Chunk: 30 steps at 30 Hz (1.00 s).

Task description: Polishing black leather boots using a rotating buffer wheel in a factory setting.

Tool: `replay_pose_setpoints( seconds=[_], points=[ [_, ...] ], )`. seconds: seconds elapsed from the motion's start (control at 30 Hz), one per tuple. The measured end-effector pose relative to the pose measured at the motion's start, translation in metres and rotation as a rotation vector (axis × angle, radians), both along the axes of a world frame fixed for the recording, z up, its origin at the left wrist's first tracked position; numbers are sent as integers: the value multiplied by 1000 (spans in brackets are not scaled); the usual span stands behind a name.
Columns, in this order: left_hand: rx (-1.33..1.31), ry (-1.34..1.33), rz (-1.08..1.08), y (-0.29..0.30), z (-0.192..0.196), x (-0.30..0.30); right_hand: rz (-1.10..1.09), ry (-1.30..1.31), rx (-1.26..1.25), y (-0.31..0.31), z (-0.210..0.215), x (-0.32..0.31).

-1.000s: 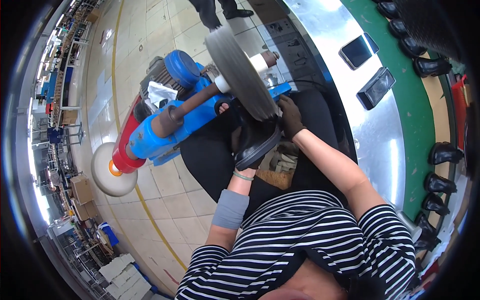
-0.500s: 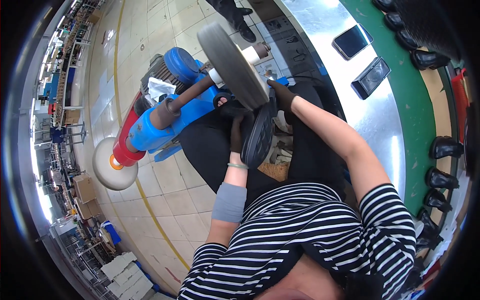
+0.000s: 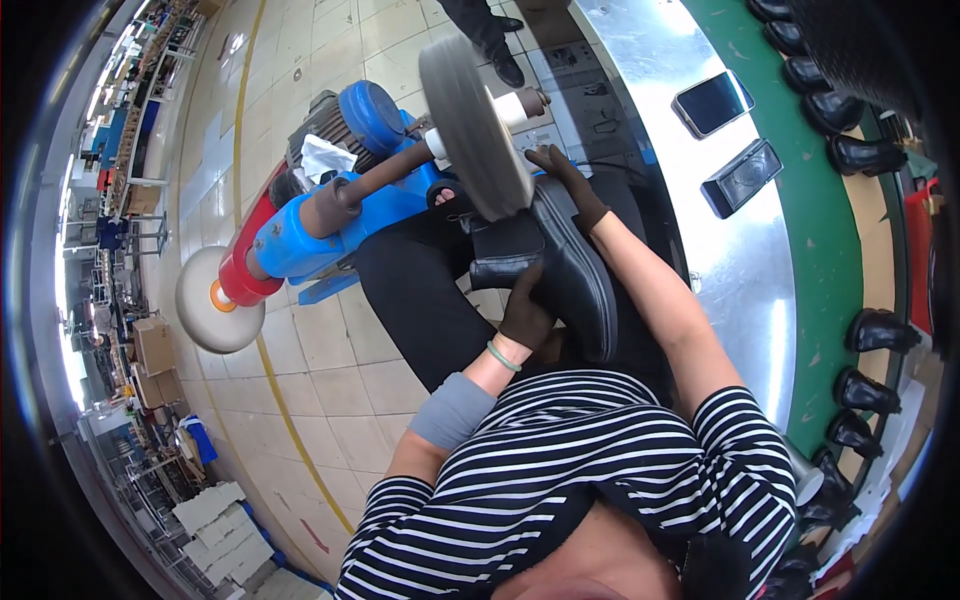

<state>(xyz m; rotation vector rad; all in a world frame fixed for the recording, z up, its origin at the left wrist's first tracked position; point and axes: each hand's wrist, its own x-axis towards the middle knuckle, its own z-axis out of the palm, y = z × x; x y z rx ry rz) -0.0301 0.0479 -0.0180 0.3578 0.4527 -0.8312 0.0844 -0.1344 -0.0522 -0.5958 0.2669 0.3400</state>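
A black leather ankle boot [image 3: 582, 280] lies across my lap, its side turned up and its toe pointing back at me. My left hand [image 3: 527, 312], in a dark brown glove, grips the boot from the left, by the shaft and instep. At the heel end, my right hand [image 3: 575, 187], gloved the same way, holds the boot's far right edge; some of its fingers are hidden. The heel area meets the lower rim of a grey buffing wheel [image 3: 468, 130], which sits on the shaft of a blue machine [image 3: 385, 215]. Whether they touch is hard to see.
A pale round wheel [image 3: 222, 300] is on the machine's other end, beside a red housing [image 3: 250, 262]. On the metal bench [image 3: 735, 290] at right lie a phone [image 3: 713, 103] and a black case [image 3: 742, 178]. Several black boots [image 3: 880, 330] line the green belt [image 3: 845, 250]. Someone's legs [image 3: 485, 40] stand beyond.
The boot has turned from showing its patterned sole to showing its side, and has swung right. My left hand moved back toward me, onto its instep; my right hand shifted slightly.
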Motion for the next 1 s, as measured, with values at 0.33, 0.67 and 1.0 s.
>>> replay_pose_setpoints(
  seconds=[0.33, 0.67, 1.0],
  points=[
    [176, -56, 31, -49, 47, 36, -296, -361, -643, -41, -25, -19],
    [167, -215, -6, -82, 18, -9, -551, -106, -484, -70, 80, -102],
    [414, -383, 151, -32, 14, 28, -469, -251, -1395, -23, 139, -131]
  ],
)
